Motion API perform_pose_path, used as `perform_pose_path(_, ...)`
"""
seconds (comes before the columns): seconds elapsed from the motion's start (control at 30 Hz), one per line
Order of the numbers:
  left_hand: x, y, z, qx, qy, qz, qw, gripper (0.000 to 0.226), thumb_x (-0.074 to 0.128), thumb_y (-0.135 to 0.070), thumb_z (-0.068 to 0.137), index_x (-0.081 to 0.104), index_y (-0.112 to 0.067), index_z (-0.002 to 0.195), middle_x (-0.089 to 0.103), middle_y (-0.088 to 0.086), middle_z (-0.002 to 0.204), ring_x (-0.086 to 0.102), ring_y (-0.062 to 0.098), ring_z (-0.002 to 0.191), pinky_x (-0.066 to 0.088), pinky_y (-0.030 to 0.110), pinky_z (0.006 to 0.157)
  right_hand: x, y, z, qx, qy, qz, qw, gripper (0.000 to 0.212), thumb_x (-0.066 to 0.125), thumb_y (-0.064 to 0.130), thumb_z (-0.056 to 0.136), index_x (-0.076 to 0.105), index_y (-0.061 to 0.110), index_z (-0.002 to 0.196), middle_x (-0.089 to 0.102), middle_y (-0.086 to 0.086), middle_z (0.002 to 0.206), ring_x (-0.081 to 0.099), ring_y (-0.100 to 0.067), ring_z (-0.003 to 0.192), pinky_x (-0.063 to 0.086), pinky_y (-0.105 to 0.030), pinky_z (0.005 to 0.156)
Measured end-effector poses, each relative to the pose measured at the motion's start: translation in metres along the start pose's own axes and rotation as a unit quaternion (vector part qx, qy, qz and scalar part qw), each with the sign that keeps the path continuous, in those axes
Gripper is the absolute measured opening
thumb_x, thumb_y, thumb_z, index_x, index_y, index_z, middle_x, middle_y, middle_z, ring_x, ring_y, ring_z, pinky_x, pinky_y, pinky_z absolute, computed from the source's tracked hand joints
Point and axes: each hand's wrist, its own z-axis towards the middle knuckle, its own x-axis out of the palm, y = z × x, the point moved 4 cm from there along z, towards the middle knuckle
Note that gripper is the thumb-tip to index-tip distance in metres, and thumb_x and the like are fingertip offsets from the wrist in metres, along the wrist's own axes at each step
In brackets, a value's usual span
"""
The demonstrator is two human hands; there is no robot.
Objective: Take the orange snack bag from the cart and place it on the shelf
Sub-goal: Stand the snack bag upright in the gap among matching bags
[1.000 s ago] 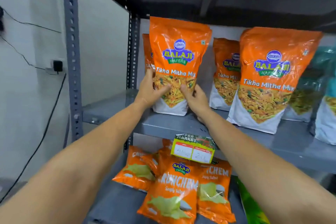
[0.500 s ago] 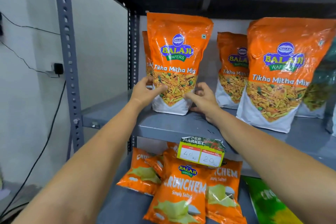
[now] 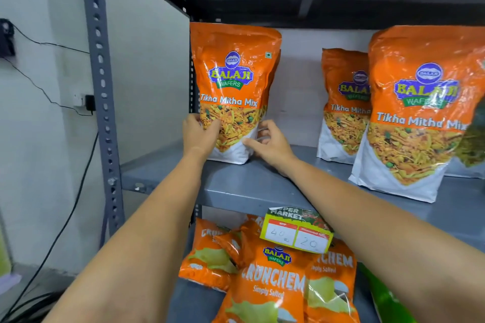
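- We see the orange snack bag (image 3: 233,92) upright on the grey shelf (image 3: 249,183), left hand (image 3: 200,136) gripping its lower left edge.
- Right hand (image 3: 270,143) touches its lower right corner, seemingly loosely.
- Similar bags (image 3: 420,113) stand well apart rightward; a price tag (image 3: 296,233) hangs below.

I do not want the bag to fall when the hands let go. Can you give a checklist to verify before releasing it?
1. Orange snack bag base on the shelf: ok.
2. Bag upright: ok.
3. Left hand on the bag's lower left edge: ok.
4. Right hand at the lower right corner, fingers spread; firm contact: cannot tell.
5. Gap to the neighbouring bag on the right: ok.
6. Whether the bag leans on the one behind it: cannot tell.
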Motion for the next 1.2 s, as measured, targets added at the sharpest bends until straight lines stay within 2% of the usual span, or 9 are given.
perform_pose_path(0.17,-0.02,-0.014,-0.023,0.042,-0.132,0.066,0.988,0.027,0.064,-0.025,0.075,0.054,-0.007,0.092,0.058,0.012,0.097,0.056,0.031,0.096,0.039,0.032,0.073,-0.03,0.014,-0.032,0.004,0.039,-0.208,0.977,0.03,0.066,0.023,0.078,0.046,0.019,0.056,0.044,0.007,0.051,0.042,-0.007,0.05,0.034,-0.027,0.053)
perform_pose_path(0.27,-0.004,-0.032,-0.05,0.139,-0.046,0.146,0.978,0.009,0.06,-0.026,0.072,0.053,-0.02,0.071,0.059,-0.004,0.07,0.058,0.024,0.072,0.046,0.031,0.067,-0.076,0.021,-0.076,-0.029,0.144,-0.372,0.916,0.044,0.057,0.02,0.079,0.028,0.018,0.046,0.031,0.0,0.043,0.033,-0.015,0.045,0.031,-0.032,0.051)
perform_pose_path(0.37,0.037,-0.055,-0.089,0.235,0.092,0.202,0.946,0.012,0.064,-0.024,0.073,0.056,-0.022,0.065,0.058,-0.004,0.059,0.063,0.026,0.067,0.048,0.03,0.063,-0.147,0.025,-0.121,-0.044,0.165,-0.4,0.9,0.045,0.055,0.018,0.082,0.025,0.019,0.048,0.026,-0.004,0.048,0.029,-0.015,0.047,0.027,-0.036,0.054)
perform_pose_path(0.43,0.071,-0.073,-0.114,0.227,0.166,0.164,0.945,0.015,0.068,-0.028,0.078,0.059,-0.019,0.069,0.066,0.004,0.067,0.067,0.027,0.074,0.049,0.03,0.068,-0.195,0.029,-0.143,-0.034,0.08,-0.394,0.915,0.044,0.055,0.021,0.075,0.023,0.02,0.045,0.021,0.001,0.047,0.022,-0.011,0.046,0.023,-0.033,0.051)
perform_pose_path(0.53,0.13,-0.102,-0.149,0.171,0.273,0.106,0.941,0.031,0.07,-0.042,0.079,0.059,-0.015,0.088,0.068,0.008,0.091,0.063,0.022,0.088,0.043,0.026,0.074,-0.246,0.034,-0.159,-0.04,-0.211,-0.294,0.931,0.028,0.058,0.02,0.072,0.038,0.017,0.052,0.032,-0.003,0.052,0.026,-0.015,0.049,0.021,-0.031,0.049)
perform_pose_path(0.67,0.182,-0.13,-0.181,0.099,0.347,-0.015,0.933,0.077,0.076,-0.046,0.073,0.04,-0.012,0.133,0.054,0.003,0.132,0.05,0.022,0.125,0.042,0.028,0.096,-0.281,0.014,-0.159,0.036,-0.423,-0.093,0.901,0.022,0.069,0.016,0.079,0.053,0.006,0.092,0.052,-0.009,0.083,0.049,-0.022,0.074,0.032,-0.025,0.065)
perform_pose_path(0.77,0.197,-0.13,-0.189,0.083,0.352,-0.033,0.932,0.096,0.079,-0.046,0.069,0.027,-0.016,0.143,0.042,0.002,0.148,0.041,0.024,0.136,0.037,0.039,0.112,-0.286,-0.014,-0.145,0.149,-0.359,-0.068,0.919,0.023,0.065,0.029,0.081,0.056,0.009,0.088,0.052,-0.006,0.071,0.05,-0.021,0.069,0.033,-0.03,0.063)
perform_pose_path(0.9,0.196,-0.115,-0.185,0.056,0.343,-0.058,0.936,0.089,0.082,-0.041,0.066,0.036,-0.02,0.139,0.05,0.003,0.142,0.048,0.024,0.129,0.042,0.043,0.108,-0.28,-0.026,-0.129,0.135,-0.259,-0.1,0.951,0.024,0.066,0.036,0.08,0.05,0.017,0.079,0.042,0.003,0.055,0.042,-0.011,0.055,0.031,-0.03,0.052)
perform_pose_path(1.2,0.185,-0.094,-0.16,-0.056,0.26,-0.11,0.958,0.053,0.08,-0.019,0.067,0.046,-0.021,0.107,0.057,-0.001,0.102,0.053,0.019,0.088,0.039,0.021,0.056,-0.258,-0.03,-0.107,0.075,-0.166,-0.137,0.974,0.029,0.073,0.032,0.082,0.06,0.014,0.101,0.06,0.01,0.074,0.057,-0.001,0.064,0.04,0.001,0.05)
